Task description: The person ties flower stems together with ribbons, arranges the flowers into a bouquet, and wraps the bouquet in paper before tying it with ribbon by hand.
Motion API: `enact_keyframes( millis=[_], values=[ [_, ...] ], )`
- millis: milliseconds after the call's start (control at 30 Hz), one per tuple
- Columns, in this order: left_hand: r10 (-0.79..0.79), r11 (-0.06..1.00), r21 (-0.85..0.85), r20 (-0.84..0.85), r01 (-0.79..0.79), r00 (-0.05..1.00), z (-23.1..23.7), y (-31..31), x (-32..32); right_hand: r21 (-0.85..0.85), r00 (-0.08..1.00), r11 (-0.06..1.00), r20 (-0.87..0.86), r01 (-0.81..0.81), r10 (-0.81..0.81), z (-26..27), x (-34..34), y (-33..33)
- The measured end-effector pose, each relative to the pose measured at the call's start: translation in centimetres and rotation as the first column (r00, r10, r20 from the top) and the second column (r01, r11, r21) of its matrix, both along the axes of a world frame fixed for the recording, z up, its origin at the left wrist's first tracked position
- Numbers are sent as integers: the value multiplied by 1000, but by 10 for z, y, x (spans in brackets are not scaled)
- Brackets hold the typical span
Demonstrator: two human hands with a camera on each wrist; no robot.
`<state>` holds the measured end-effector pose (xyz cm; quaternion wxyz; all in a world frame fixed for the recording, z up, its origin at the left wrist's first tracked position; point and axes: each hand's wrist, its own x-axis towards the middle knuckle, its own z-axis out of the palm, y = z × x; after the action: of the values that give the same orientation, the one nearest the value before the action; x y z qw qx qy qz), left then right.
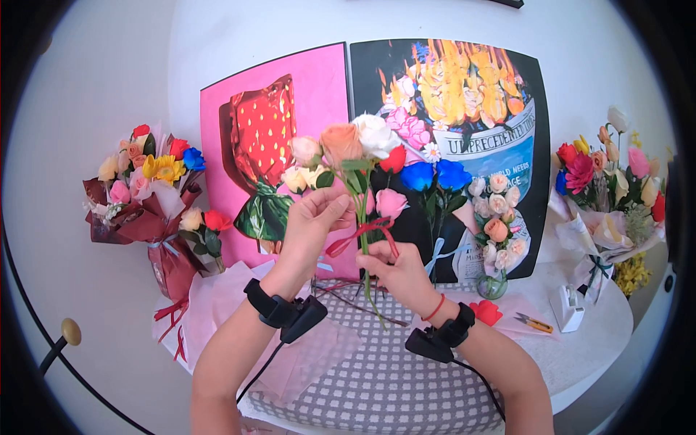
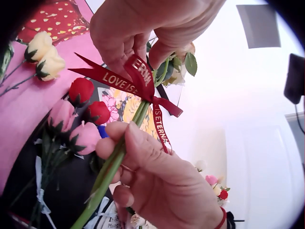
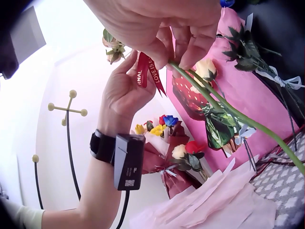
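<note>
Red bow [image 2: 151, 99] round stems [image 2: 101, 183]. Right grip [image 2: 164, 176] pinching stems below bow; left grip [image 1: 313, 226] beside bow, hold unclear. Paper [image 1: 221, 293] left of bow, unwrapped.

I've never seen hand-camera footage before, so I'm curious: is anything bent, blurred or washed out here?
Head view: strong fisheye bending, the white tabletop curving, corners black. Left wrist view: wall nearly blown out, lettering on the red ribbon readable. Right wrist view: wall washed out at left, pink paper rather soft.
</note>
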<state>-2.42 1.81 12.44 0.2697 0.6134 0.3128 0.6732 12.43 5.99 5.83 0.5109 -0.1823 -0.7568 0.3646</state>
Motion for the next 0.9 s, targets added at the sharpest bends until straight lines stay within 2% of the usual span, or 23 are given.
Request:
enact_keyframes(
  millis=[100, 167, 267, 333, 367, 433, 567, 633, 700, 800, 900],
  values=[
    [34, 992, -119, -63, -41, 997, -9, -9, -14, -70, 996, 996, -82, -46, 40, 8, -13, -2],
    [-4, 981, -191, -184, -32, 983, -27, -5, -34, -92, 997, 994, -55, -52, 47, 10, -20, 2],
    [-9, 970, -238, -236, -48, 972, -56, -5, -50, 32, 997, 999, -69, -39, 41, 5, -38, 20],
    [-111, 923, -385, -263, 1, 958, -69, -5, -59, 42, 996, 999, -80, -21, 25, 0, -51, 30],
    [-114, 920, -391, -263, 2, 958, -73, -4, -62, 56, 996, 998, -91, 3, 2, -2, -57, 34],
    [-210, 889, -446, -209, 98, 955, -81, -1, -65, 61, 995, 997, -87, 54, -48, -6, -67, 39],
    [-205, 893, -442, -245, 79, 948, -89, 11, -80, 26, 989, 998, -140, 60, -56, -12, -85, 47],
    [-154, 896, -444, -303, 3, 940, -92, 16, -85, 22, 982, 997, -178, 67, -62, -12, -92, 46],
    [-175, 890, -457, -309, 16, 935, -93, 19, -88, -30, 974, 992, -190, 121, -124, -14, -96, 44],
    [-201, 877, -480, -334, 18, 921, -99, 28, -89, -112, 974, 988, -190, 106, -126, -14, -100, 41],
    [-216, 877, -481, -357, 19, 909, -103, 36, -86, -36, 965, 982, -185, 185, -189, -15, -102, 47]
  ],
)
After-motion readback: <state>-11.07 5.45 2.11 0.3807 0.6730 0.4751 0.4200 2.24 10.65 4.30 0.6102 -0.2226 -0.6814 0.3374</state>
